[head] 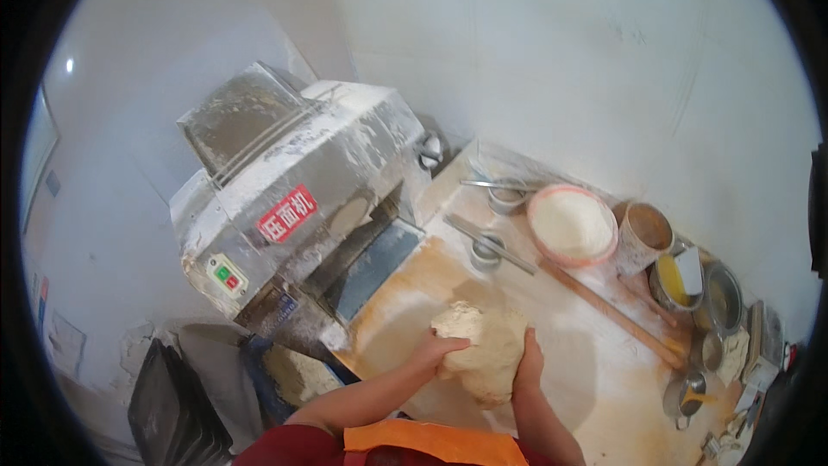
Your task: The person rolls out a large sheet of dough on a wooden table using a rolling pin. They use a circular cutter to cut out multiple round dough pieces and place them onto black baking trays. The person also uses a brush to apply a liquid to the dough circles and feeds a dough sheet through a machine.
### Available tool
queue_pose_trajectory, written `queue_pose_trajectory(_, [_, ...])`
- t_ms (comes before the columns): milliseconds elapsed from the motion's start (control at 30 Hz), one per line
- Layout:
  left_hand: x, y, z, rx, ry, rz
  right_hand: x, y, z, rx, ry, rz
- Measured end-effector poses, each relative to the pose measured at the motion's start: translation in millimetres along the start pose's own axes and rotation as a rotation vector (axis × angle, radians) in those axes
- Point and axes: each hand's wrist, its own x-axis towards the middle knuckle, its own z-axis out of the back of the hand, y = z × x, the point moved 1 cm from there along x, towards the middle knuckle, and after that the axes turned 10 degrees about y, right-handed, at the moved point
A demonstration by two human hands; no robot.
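Note:
A large, rough lump of pale dough (pixel 484 359) is held between my two hands above the floured wooden worktop (pixel 414 291). My left hand (pixel 441 353) grips its left side, with the thumb lying across the front. Against the right side presses my right hand (pixel 529 362), fingers pointing up. The far underside of the lump is hidden. Ahead and to the left stands a flour-dusted metal dough sheeter (pixel 330 155), with a red label and a green and red switch (pixel 226 275). Its dark outfeed plate (pixel 375 268) meets the worktop.
Along the wall stand a pink-rimmed basin of flour (pixel 572 225), a brown-lined tub (pixel 649 230) and several metal pots (pixel 721 298). A long wooden rolling pin (pixel 608 310) lies right of the dough. A metal bar (pixel 488 243) rests across a small bowl. Dark trays (pixel 171 401) stand lower left.

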Motion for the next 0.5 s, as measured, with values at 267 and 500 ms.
queue_pose_trajectory(267, [-75.4,-332.4,-17.5,0.438,-0.18,-0.539,3.0,97.1,-271.9,0.436,0.725,0.235])
queue_pose_trajectory(500, [-99.0,-567.7,43.5,0.681,-0.397,-1.168,-18.8,120.0,-461.3,-0.583,0.854,0.913])
